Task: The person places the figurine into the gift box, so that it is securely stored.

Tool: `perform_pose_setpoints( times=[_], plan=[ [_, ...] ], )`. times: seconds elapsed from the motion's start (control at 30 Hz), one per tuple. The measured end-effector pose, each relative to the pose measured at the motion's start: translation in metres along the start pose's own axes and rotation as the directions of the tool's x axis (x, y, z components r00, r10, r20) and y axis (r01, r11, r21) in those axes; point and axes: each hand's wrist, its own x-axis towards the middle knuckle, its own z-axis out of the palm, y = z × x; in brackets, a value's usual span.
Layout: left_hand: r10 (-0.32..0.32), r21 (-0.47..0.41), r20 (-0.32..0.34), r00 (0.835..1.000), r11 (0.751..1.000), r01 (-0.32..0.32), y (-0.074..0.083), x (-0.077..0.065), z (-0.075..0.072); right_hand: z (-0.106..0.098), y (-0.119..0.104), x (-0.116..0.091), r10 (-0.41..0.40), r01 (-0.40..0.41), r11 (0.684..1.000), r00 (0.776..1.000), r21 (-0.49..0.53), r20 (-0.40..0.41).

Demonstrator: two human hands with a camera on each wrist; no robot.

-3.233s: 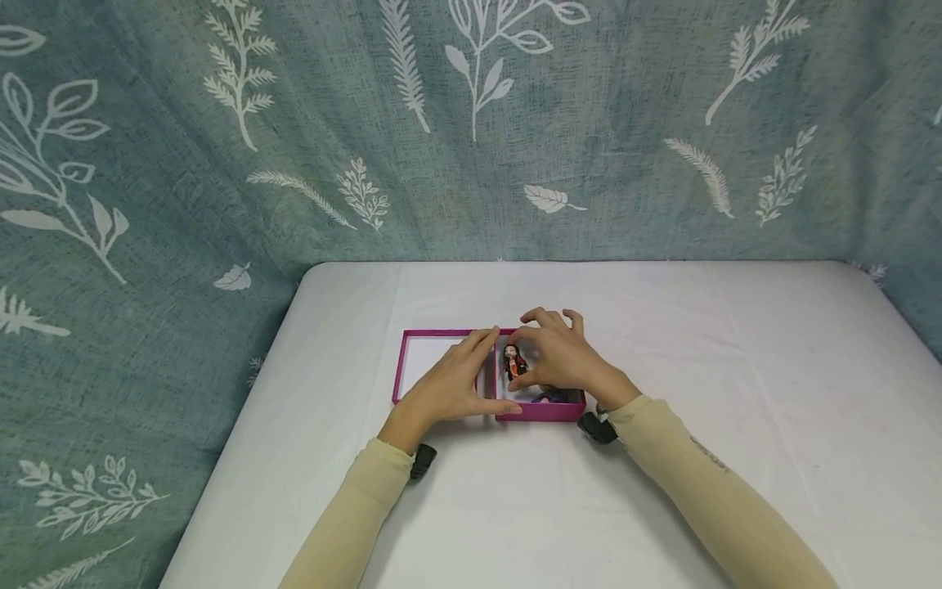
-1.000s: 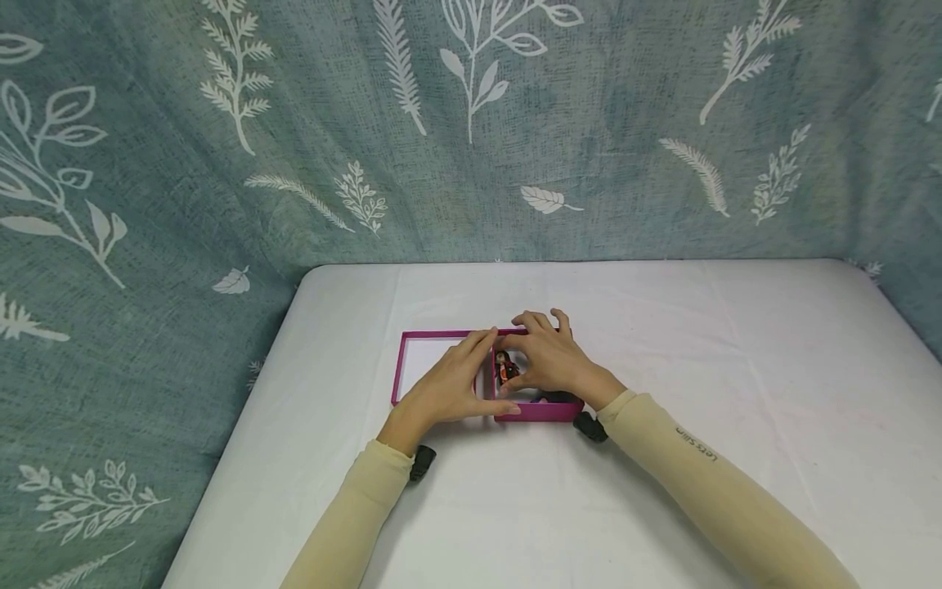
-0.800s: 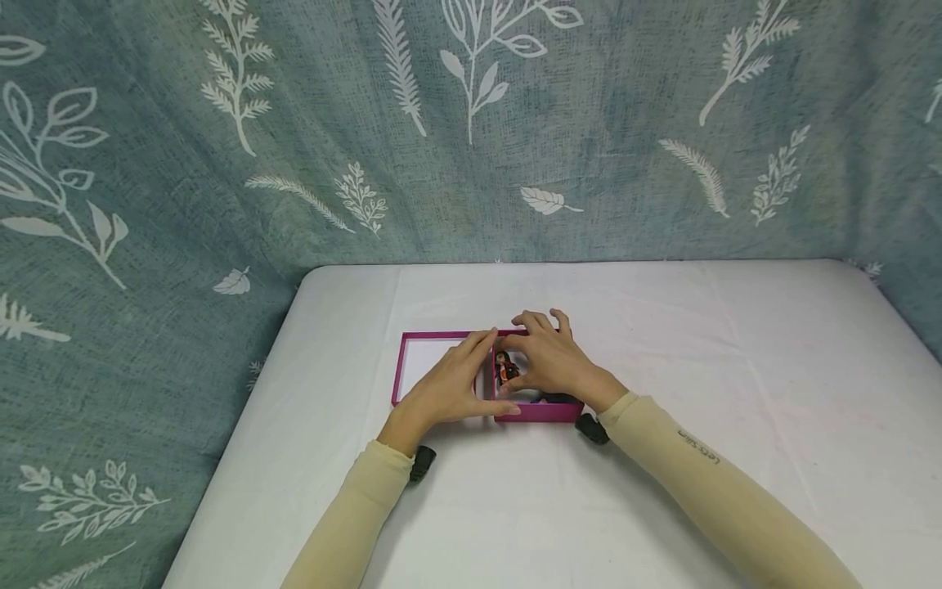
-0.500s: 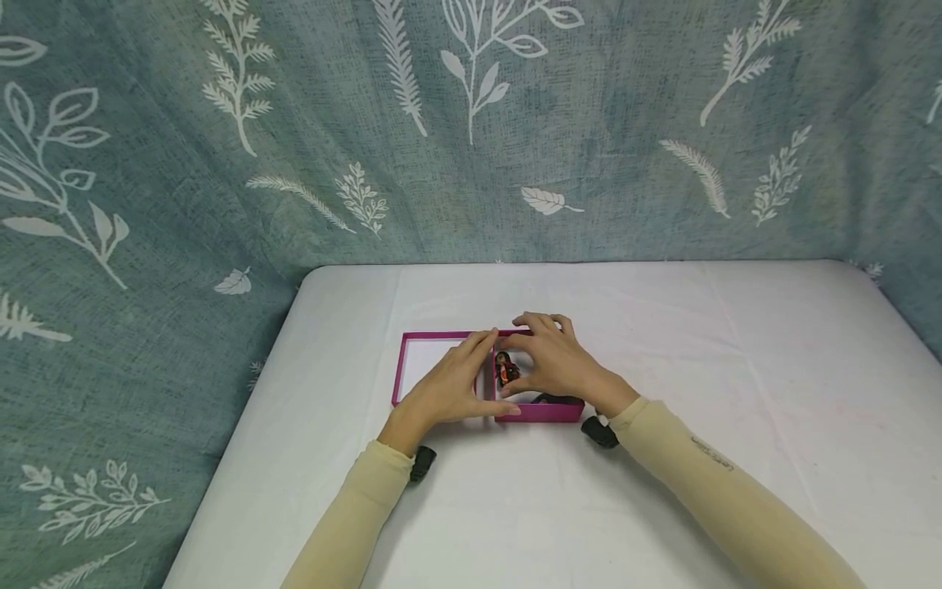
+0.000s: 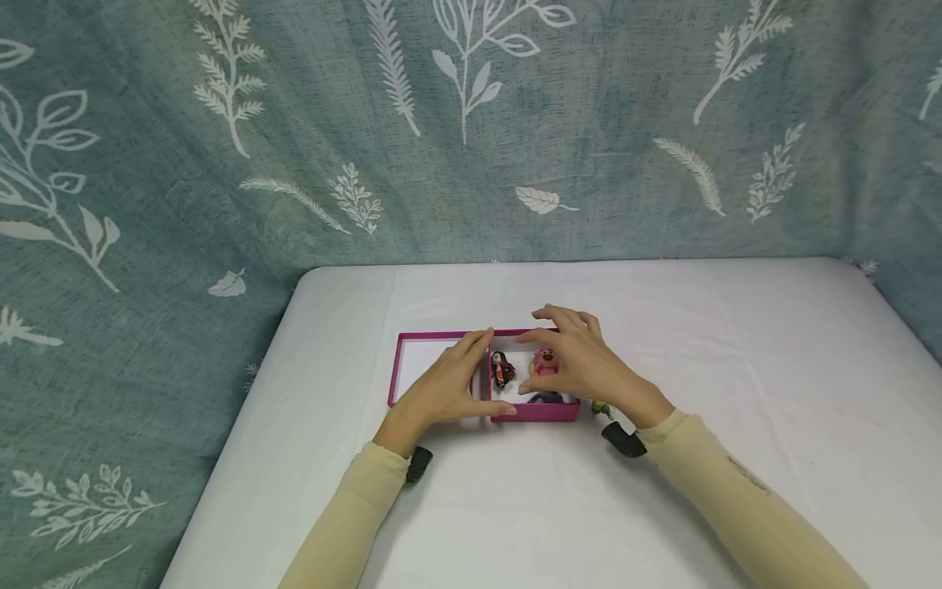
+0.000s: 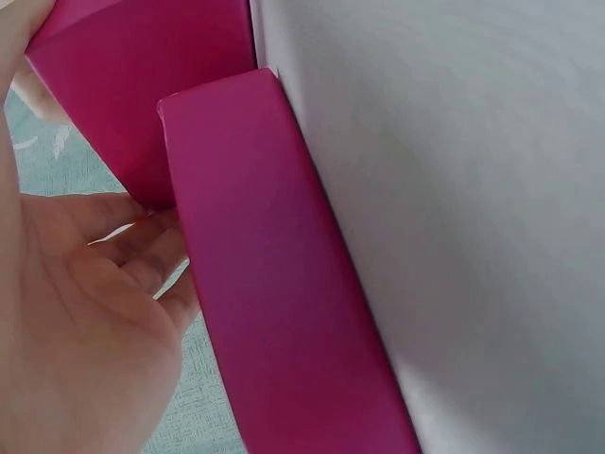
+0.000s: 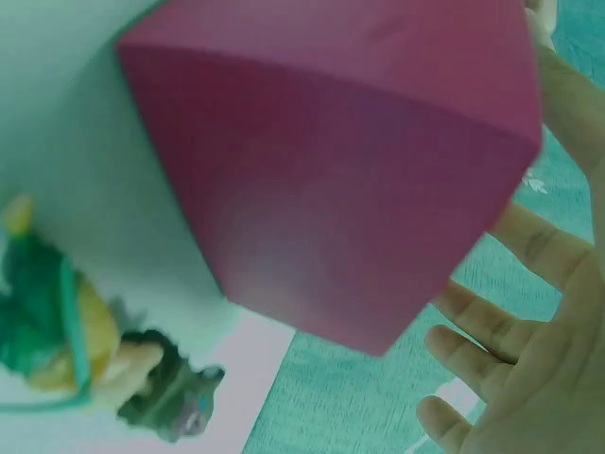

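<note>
A deep-pink box point(image 5: 536, 414) with a white inside holds small toy figures. A long-haired doll figure point(image 5: 503, 370) in black and orange lies along its left wall. To its right is a pink bear figure point(image 5: 545, 361), partly behind my right hand point(image 5: 589, 368); a dark purple figure point(image 5: 546, 398) lies at the near wall. That hand hovers over the box, thumb and index finger apart with nothing between them. My left hand point(image 5: 441, 384) grips the box's left end, thumb at the near corner and fingertips at the far one. It reaches across the lid point(image 5: 398, 372).
The shallow pink lid lies white side up, left of the box. Right of the box, beside my right wrist, lie a green and yellow figure point(image 7: 57, 312) and a grey-green animal figure point(image 7: 175, 388). A white cloth covers the table point(image 5: 699, 343); a leaf-patterned curtain point(image 5: 625, 123) hangs behind.
The doll figure has shifted left inside the box. My right hand has since drawn back to the right, away from it, and the pink bear now shows. The left hand keeps its place.
</note>
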Motion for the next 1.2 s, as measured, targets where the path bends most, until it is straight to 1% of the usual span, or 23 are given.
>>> perform_pose_setpoints(
  times=[0.1,0.2,0.3,0.4,0.53,0.7,0.93,1.2],
  plan=[
    [-0.002,0.0,-0.005,1.0,1.0,0.002,0.0,0.0,0.0,-0.003,0.003,-0.005,-0.002,0.002,1.0,1.0,0.01,-0.004],
    [-0.004,-0.003,-0.006,1.0,1.0,0.004,-0.001,-0.001,0.001,-0.006,0.009,-0.012,-0.009,0.008,0.999,1.0,0.04,0.007],
    [-0.006,-0.004,-0.004,1.0,1.0,0.006,-0.001,-0.001,0.001,-0.009,0.017,-0.018,-0.012,0.01,0.997,1.0,0.077,0.025],
    [-0.006,-0.003,-0.001,1.0,1.0,0.006,-0.001,0.0,0.002,-0.01,0.027,-0.025,-0.009,0.005,0.996,0.999,0.089,0.034],
    [-0.006,-0.004,0.004,1.0,1.0,0.006,0.0,0.0,0.002,-0.011,0.039,-0.036,0.016,-0.021,0.993,0.999,0.118,0.044],
    [-0.016,-0.01,0.011,1.0,1.0,0.016,0.001,0.0,0.001,-0.012,0.054,-0.051,0.048,-0.063,0.984,0.994,0.164,0.095],
    [-0.018,-0.011,0.018,1.0,1.0,0.018,0.001,0.001,0.0,-0.015,0.07,-0.069,0.023,-0.038,0.975,0.997,0.221,0.071],
    [-0.024,-0.015,0.015,1.0,1.0,0.024,0.003,-0.001,-0.002,-0.009,0.084,-0.077,0.015,-0.054,0.973,0.986,0.226,0.168]
  ],
)
